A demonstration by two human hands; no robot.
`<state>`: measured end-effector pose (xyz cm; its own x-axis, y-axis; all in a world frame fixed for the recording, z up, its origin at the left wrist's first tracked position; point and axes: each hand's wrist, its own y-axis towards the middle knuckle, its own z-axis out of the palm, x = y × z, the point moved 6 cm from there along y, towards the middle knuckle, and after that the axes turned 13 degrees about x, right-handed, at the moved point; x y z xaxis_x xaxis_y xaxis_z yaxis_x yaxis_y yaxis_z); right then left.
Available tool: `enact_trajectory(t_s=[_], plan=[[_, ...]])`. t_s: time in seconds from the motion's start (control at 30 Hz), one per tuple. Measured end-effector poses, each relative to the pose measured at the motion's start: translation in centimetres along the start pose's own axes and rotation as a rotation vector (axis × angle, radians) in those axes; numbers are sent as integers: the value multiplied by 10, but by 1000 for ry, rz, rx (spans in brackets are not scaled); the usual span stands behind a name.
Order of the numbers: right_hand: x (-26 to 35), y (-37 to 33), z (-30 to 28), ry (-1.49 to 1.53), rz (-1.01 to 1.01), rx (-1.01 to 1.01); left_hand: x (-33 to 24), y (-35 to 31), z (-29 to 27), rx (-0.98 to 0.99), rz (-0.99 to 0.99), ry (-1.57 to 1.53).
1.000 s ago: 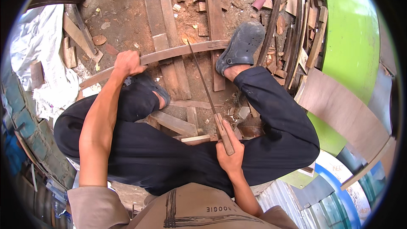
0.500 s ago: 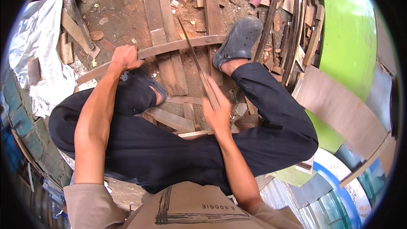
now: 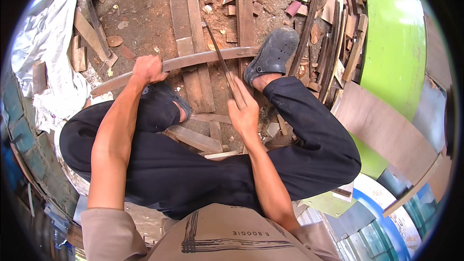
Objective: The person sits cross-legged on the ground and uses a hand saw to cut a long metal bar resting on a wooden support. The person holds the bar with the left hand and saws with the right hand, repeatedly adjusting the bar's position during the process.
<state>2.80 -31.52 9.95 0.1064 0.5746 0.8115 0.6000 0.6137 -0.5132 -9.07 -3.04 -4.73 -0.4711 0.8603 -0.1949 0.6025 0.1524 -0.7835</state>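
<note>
Person sits low on the dirt ground, knees wide, w/ wood scraps all around. Left hand (image 3: 147, 69) is closed tight around a long curved wood strip (image 3: 203, 59) that lies across the ground from the left side toward the dark shoe (image 3: 273, 53) at the top middle. The strip's right end is just beside that shoe; can't tell if the shoe presses on it. Right hand (image 3: 245, 111) is wrapped around the handle of a long thin blade (image 3: 218, 50), prob a big knife, and the blade crosses over the strip near its middle.

Looks like the cutting or shaving step: the blade is on the strip & the other hand holds it still. Next move prob needs a firm hold w/ the left hand, fingers well away from the blade, and a straight push or pull along the wood.

Flat planks (image 3: 186, 29) lie under the strip.
</note>
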Motion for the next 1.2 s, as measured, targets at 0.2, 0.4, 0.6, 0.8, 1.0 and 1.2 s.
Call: enact_trajectory(t_s=[0.2,0.4,0.6,0.8,1.0,1.2], plan=[[28,-113,-31,-45,85,55,3,-10,-7,-1,-46,8],[-1,-42,-4,4,56,37,4,-11,5,44,-24,10],[21,-117,-26,-90,45,21,-1,-6,-10,11,-30,8],[9,-38,-6,-45,33,31,1,-8,-2,1,-44,-10],[32,-114,-39,-60,74,52,-2,-8,-5,5,-12,34],[12,-21,-7,-62,29,69,6,-6,0,6,-46,9]])
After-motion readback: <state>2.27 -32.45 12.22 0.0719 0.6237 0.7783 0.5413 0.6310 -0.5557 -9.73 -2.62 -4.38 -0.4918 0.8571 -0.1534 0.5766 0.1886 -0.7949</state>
